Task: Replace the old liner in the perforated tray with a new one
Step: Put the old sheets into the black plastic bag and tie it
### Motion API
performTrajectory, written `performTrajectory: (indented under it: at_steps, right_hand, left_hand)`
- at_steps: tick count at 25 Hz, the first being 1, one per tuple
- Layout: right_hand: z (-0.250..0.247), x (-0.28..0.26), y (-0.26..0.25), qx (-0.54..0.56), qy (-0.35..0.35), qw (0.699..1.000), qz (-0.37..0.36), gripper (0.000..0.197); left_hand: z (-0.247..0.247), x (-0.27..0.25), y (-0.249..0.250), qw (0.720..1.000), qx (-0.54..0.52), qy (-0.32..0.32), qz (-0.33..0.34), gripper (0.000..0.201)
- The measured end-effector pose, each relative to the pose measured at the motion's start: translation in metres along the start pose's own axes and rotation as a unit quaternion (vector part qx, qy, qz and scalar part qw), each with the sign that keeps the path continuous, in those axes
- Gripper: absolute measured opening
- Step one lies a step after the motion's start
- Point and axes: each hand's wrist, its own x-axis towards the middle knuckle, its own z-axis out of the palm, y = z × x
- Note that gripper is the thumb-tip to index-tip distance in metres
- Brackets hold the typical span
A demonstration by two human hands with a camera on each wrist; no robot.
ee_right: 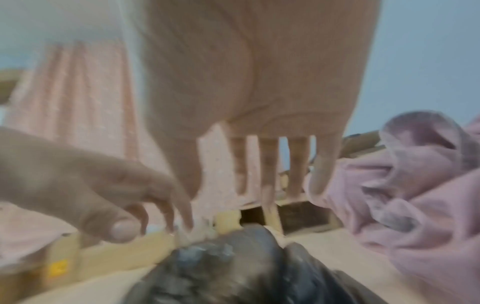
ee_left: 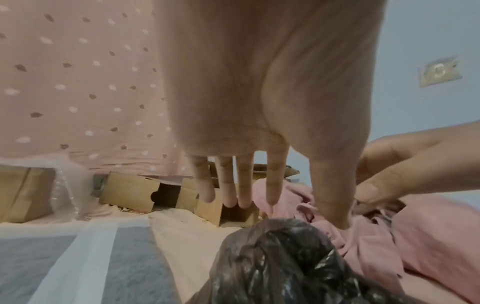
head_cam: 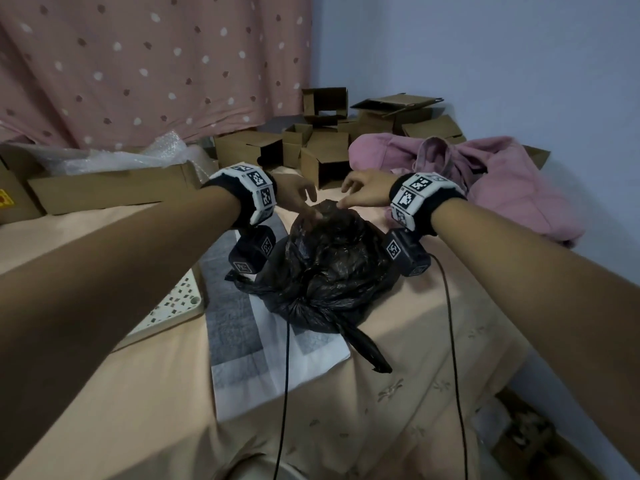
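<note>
Both hands hover with fingers spread over the knotted black garbage bag (head_cam: 329,265), left hand (head_cam: 294,195) and right hand (head_cam: 365,188) gripping nothing. Only the head view shows the perforated tray (head_cam: 173,303) (left of the bag) and the grey-and-white liner (head_cam: 235,327) beneath it.

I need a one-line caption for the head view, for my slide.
Both hands, left hand and right hand, reach over a tied black plastic bag on a grey-and-white liner, perforated tray beside.
</note>
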Motion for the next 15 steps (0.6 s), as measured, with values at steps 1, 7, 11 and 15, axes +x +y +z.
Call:
performTrajectory:
  at_steps: [1,7,11,15]
  right_hand:
    - [0.006,0.004,0.003,-0.002,-0.021,1.000,0.002,0.061]
    - [0.078,0.035,0.026,0.040,-0.161,0.986,0.036,0.085]
    - [0.110,0.041,0.037,-0.001,-0.180,0.982,0.060,0.067]
    - [0.113,0.038,0.038,0.007,-0.201,0.977,0.074,0.071]
  left_hand:
    - [0.006,0.006,0.000,1.000,0.001,-0.011,0.000,0.080]
    - [0.068,0.049,-0.005,0.994,0.049,-0.100,0.013,0.099]
    - [0.088,0.053,-0.005,0.989,0.063,-0.133,0.021,0.081]
    - [0.091,0.045,-0.001,0.991,0.030,-0.123,0.035,0.073]
